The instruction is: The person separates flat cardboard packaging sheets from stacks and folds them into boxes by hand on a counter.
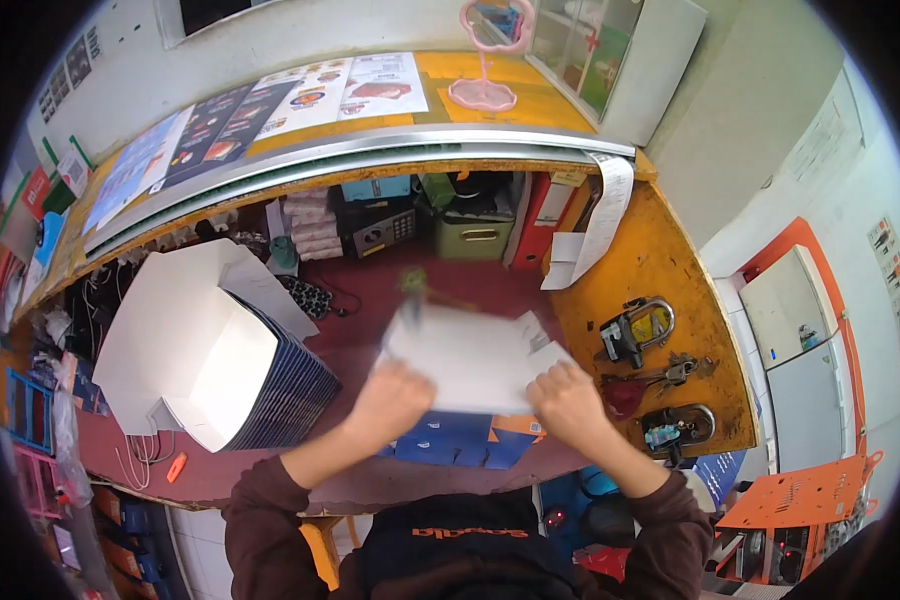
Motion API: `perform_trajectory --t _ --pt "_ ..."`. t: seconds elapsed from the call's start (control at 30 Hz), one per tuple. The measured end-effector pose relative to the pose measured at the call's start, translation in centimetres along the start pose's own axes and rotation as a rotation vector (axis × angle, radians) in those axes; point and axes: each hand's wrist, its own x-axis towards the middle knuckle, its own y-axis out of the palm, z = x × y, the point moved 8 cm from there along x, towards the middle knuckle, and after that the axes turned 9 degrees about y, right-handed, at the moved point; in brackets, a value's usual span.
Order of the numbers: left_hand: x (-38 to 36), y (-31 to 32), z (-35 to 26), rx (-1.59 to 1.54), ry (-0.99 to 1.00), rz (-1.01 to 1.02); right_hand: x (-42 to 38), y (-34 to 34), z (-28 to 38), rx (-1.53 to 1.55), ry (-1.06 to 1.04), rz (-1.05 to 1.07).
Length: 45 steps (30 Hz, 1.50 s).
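Note:
A white sheet of box cardboard (pixel 465 350), blurred by motion, is held in front of me between both hands. My left hand (pixel 395 393) is closed on its near left corner. At the near right corner my right hand (pixel 565 393) grips it the same way, with small flaps standing up just beyond the knuckles. Blue printed cardboard (pixel 455 440) with an orange patch shows below the white sheet, toward my body. Left of my hands stands a tall nested stack of paper boxes (pixel 295 395), white inside and blue outside.
An orange cutter (pixel 176 467) lies by the stack's near side. Under the shelf are a safe (pixel 385 235), a green box (pixel 475 238) and a red binder (pixel 542 220). Padlocks (pixel 635 332) hang on the right wooden panel. A pink mirror (pixel 483 95) stands on the upper counter.

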Motion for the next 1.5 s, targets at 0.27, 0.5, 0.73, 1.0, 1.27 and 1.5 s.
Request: perform_trajectory --t 0.27,0.5,0.73,1.0,1.27,1.5 --pt "-6.8 19.3 -4.3 -0.741 -0.047 0.581 -9.3 21.3 5.0 0.623 0.134 0.798" --pt "-8.0 22.6 -4.5 -0.777 -0.329 0.583 -9.3 24.1 5.6 0.467 0.565 0.821" --pt "-7.2 21.5 -4.8 -0.246 -0.534 0.087 -6.6 23.4 6.3 0.512 0.581 0.134" --pt "-3.6 21.1 -9.0 -0.831 -0.156 0.428 -6.4 20.2 5.8 0.620 0.417 0.204" --pt "-1.8 13.4 -3.0 -1.516 -0.160 0.613 -7.7 11.8 -1.6 0.703 0.052 0.468" --pt "-2.4 15.5 -3.0 -1.388 -0.133 0.902 -9.1 16.0 0.6 1.067 0.139 0.155"
